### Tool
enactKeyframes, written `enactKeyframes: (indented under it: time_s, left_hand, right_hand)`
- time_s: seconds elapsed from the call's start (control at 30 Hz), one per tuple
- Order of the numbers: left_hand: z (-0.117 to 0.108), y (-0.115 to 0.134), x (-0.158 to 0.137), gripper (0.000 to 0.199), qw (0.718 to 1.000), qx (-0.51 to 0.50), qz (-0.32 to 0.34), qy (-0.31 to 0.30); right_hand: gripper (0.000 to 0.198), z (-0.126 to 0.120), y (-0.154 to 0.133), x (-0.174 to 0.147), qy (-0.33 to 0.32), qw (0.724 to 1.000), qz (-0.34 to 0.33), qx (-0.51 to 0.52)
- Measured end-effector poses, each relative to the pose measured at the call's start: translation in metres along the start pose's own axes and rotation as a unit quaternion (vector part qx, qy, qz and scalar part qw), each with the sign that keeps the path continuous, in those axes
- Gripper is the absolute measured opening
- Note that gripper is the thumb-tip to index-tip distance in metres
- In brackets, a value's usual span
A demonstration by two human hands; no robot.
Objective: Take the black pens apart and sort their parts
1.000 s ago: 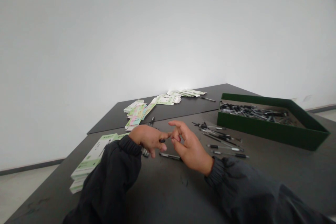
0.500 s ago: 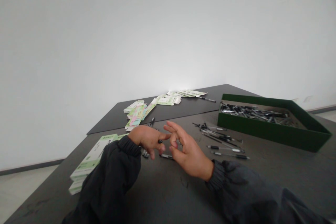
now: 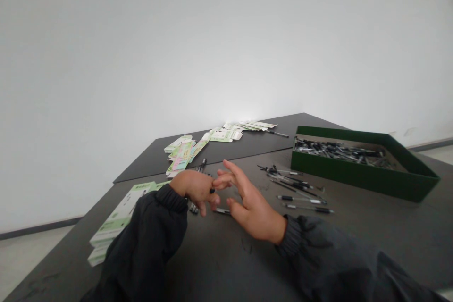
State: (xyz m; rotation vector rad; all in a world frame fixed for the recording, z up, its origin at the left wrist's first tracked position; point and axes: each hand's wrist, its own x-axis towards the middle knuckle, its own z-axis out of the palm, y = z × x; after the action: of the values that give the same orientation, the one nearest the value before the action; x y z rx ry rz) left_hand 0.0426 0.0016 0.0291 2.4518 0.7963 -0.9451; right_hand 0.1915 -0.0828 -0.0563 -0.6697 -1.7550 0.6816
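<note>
My left hand point(image 3: 198, 189) is closed around a pen, of which only the black end point(image 3: 212, 190) shows between the fingers. Close by on the right, my right hand point(image 3: 253, 210) has its thumb and fingers apart, its fingertips reaching the left hand's fingers. I see nothing held in it. Below and behind the left hand lie several pens point(image 3: 193, 208), partly covered by it. A single pen point(image 3: 222, 211) rests on the dark table between the two hands.
Right of my hands is a loose group of pens point(image 3: 300, 200). A green box point(image 3: 361, 177) full of pens stands beyond it. White-green cartons point(image 3: 122, 212) are stacked at left; flattened cartons point(image 3: 182, 155) lie further back. A wall closes the far side.
My right hand has opened, its thumb moving away from the fingers, and its fingertips have shifted left to the left hand. The left hand has barely moved.
</note>
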Motion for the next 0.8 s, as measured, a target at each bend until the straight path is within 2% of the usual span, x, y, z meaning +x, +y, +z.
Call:
enactKeyframes:
  time_s: [0.2,0.3,0.4,0.47,0.63,0.7,0.8]
  left_hand:
    - [0.007,-0.005,0.003,0.038,0.995,-0.098,0.007,0.028]
    - [0.008,-0.007,0.003,0.029,0.992,-0.124,0.001,0.013]
    - [0.008,-0.009,0.002,0.014,0.991,-0.132,0.007,0.003]
    - [0.008,-0.010,0.001,0.014,0.992,-0.130,0.002,0.007]
    - [0.011,-0.008,0.004,0.032,0.983,-0.183,-0.017,0.005]
    - [0.013,-0.010,0.005,0.032,0.978,-0.209,-0.007,0.001]
    - [0.012,-0.014,0.005,0.029,0.980,-0.197,0.018,-0.002]
  right_hand:
    - [0.045,0.000,0.003,0.000,0.037,0.997,0.044,-0.052]
    - [0.057,0.002,0.007,0.000,0.032,0.998,0.026,-0.036]
    - [0.073,0.001,0.001,0.000,-0.004,1.000,-0.004,-0.008]
    - [0.075,0.000,-0.004,0.000,-0.011,1.000,0.000,-0.013]
    - [0.049,0.001,0.001,-0.001,0.029,0.997,0.042,-0.054]
    - [0.054,0.002,0.005,-0.001,0.032,0.998,0.035,-0.045]
    - [0.070,0.002,0.004,0.000,0.010,1.000,0.010,-0.019]
